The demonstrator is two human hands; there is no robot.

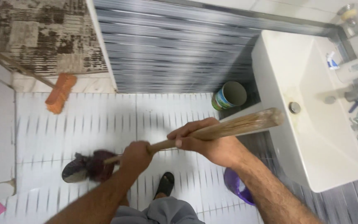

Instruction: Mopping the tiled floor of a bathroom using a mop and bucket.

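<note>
- The person's left hand (135, 157) is wrapped tight around a long wooden stick (212, 130), low down on it.
- The right hand (206, 141) is closed around the same stick, higher up. Its grip is pressed together too.
- The stick slants from the sink side down to the white tiled floor (88, 124). Its top end looks blurry.
- At the bottom end sits a dark, wet-looking cloth (88, 166). It is blurred, so its shape is hard to make out.
- One foot in a black sandal (165, 183) peeks out on the floor; the other foot is hidden.
- A purple bucket (236, 186) is mostly hidden behind the right arm.
- An open can (228, 95) stands in the corner beside the white sink (311, 137).
- An orange brush (61, 93) lies near the doorway; its handle is cut off at the edge.
</note>
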